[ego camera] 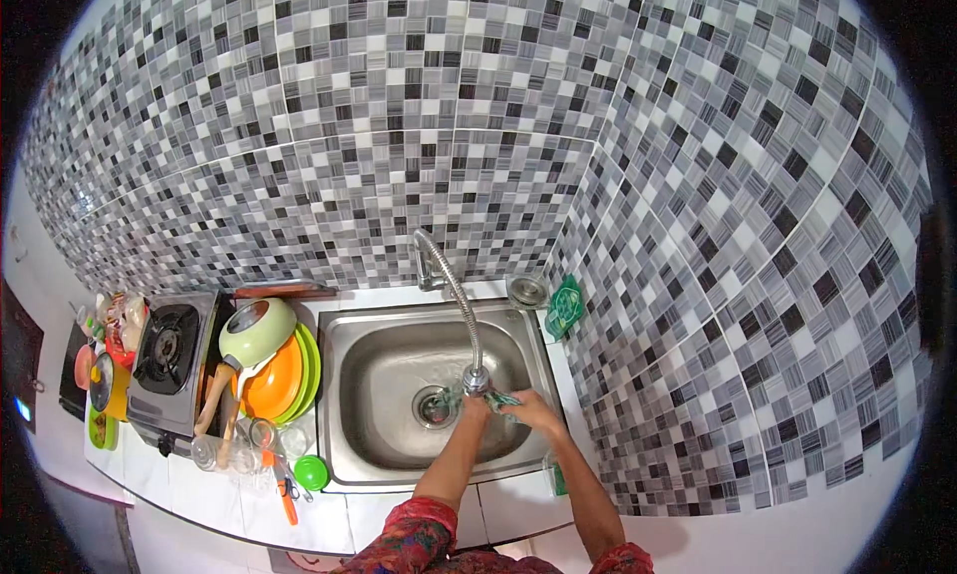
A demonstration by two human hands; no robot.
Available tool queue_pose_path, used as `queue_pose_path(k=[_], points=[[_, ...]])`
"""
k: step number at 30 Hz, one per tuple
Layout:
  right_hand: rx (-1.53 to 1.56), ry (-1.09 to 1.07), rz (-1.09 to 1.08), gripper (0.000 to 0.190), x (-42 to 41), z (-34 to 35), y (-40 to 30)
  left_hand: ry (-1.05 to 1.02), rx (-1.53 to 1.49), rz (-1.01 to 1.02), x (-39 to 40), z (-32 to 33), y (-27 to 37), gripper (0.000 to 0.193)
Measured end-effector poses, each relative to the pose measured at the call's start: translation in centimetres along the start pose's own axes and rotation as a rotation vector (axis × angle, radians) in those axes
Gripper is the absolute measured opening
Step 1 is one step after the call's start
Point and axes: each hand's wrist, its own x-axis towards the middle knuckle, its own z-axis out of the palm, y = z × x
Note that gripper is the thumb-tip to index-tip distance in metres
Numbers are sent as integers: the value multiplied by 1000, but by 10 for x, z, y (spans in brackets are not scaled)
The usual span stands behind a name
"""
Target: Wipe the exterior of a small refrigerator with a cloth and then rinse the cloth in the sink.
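My left hand is under the spray head of a flexible metal faucet, which partly hides its fingers. My right hand grips a crumpled green net-like scrubber to the right of the spray head. More of the green material shows left of my left hand, so it seems to run through both hands. Both are over the right half of a stainless steel sink. Water wets the basin around the drain strainer.
Left of the sink are a pale green pan, an orange plate, green plates, glass jars, a green lid and orange-handled scissors. Beyond stands a gas stove. A green packet leans against the tiled wall.
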Motion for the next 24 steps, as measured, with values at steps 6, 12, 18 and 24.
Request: queue_pose_path(k=[6, 12, 18, 24], points=[[-171, 176, 132, 33, -27, -32, 87, 238, -114, -37, -96, 103, -43, 37], [-425, 398, -174, 67, 48, 76, 7, -29, 146, 592, -7, -7, 19, 37], [-395, 321, -45, 28, 62, 72, 26, 266, 1033, 660, -115, 71, 31, 24], [770, 360, 9, 28, 103, 118, 30, 356, 671, 377, -103, 38, 52, 23]])
